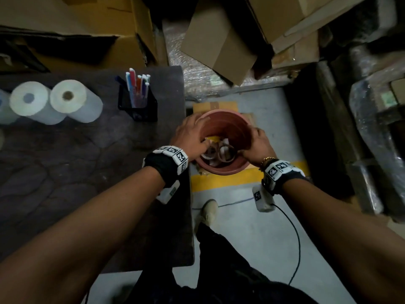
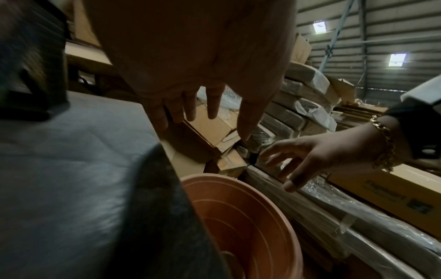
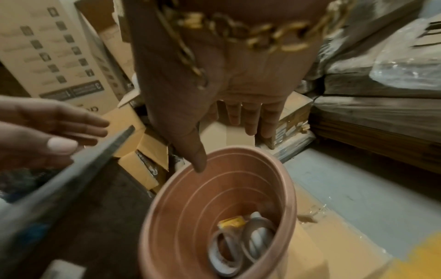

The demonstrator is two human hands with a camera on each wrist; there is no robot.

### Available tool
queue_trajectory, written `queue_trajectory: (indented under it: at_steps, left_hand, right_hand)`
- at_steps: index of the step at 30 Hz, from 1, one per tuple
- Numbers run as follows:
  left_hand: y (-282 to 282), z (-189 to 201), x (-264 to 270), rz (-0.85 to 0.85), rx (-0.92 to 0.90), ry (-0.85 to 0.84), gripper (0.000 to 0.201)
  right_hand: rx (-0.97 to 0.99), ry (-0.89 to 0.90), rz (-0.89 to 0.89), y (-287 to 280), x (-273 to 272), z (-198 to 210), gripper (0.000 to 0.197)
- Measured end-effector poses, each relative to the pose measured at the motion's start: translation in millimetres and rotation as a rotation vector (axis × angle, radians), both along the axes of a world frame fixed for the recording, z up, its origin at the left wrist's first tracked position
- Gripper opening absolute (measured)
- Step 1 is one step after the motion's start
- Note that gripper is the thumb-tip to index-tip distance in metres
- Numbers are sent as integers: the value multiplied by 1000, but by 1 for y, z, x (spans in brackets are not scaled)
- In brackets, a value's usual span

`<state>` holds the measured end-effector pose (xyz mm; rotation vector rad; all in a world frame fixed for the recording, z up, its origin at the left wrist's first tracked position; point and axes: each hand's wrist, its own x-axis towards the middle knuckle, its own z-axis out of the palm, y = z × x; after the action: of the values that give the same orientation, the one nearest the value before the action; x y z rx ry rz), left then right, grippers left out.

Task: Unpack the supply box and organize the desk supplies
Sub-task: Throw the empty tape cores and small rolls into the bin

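Reaching: both of my hands are over the mouth of the terracotta-coloured bucket [image 1: 230,123], which stands on a flattened piece of cardboard [image 1: 213,105] on the floor, just beside the tabletop [image 1: 65,172] edge.
Left hand: my left hand [image 1: 190,134] hangs over the near-left rim; in the left wrist view its fingers [image 2: 212,105] are spread and nearly straight, gripping nothing.
Right hand: my right hand [image 1: 257,142] sits over the near-right rim, fingers loosely extended and apart – it holds nothing that I can see. A gold chain bracelet [image 3: 250,35] hangs at that wrist.
Bucket contents: two tape rolls [image 3: 241,243] stand on edge at the bottom, with a small yellow item [image 3: 232,222] and some white pieces beside them; what the yellow item is I cannot tell.
Tabletop: dark and mottled. A black mesh pen holder [image 1: 138,102] filled with pens [image 1: 138,84] stands near its far right corner, and white paper rolls [image 1: 50,102] stand on end in a row to the left of it – touching one another.
Surroundings: cardboard boxes [image 1: 221,40] and plastic-wrapped bundles [image 1: 372,119] are stacked behind and to the right of the bucket.
Floor: grey, with a yellow painted stripe [image 1: 228,178] under the near side of the bucket, and my shoe [image 1: 208,210] below it.
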<state>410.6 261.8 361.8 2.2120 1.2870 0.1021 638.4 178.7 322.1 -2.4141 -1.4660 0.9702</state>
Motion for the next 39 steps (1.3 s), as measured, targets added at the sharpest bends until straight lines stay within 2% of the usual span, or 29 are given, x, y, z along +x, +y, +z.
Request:
queue_trajectory:
  at_steps: [3,7,11,15,21,27,30,32,35,39]
  left_hand:
    - [-8,15,-39,24,29,-23,68]
    - [-22,33,-105,90,42,-9,62]
    - [-38,48,-181,145,23,-17,60]
    - [-54,46,-252,218,-9,4,59]
    - [-82,33,-312,244,-42,22,63]
    - [-101,27,-319,254,-56,43,65]
    - [-105,28,-311,224,-61,65,67]
    - [-103,28,-301,210,-59,58,66]
    - [-94,31,-275,190,-44,29,65]
    - [-79,34,-214,142,-48,-3,65]
  right_hand:
    - [71,44,-29,-15,-28,18,87]
    - [179,109,20,-30,-97,44,75]
    - [235,152,134,-44,-180,62,75]
    - [211,171,240,-58,-252,65,79]
    - [160,186,306,-70,-312,62,93]
    - [56,86,463,-59,-345,43,118]
    - [21,41,535,-56,-351,38,102]
    - [63,72,500,-56,-344,41,92]
    - [101,125,398,-57,-310,48,96]
    - [147,58,267,-58,-229,59,96]
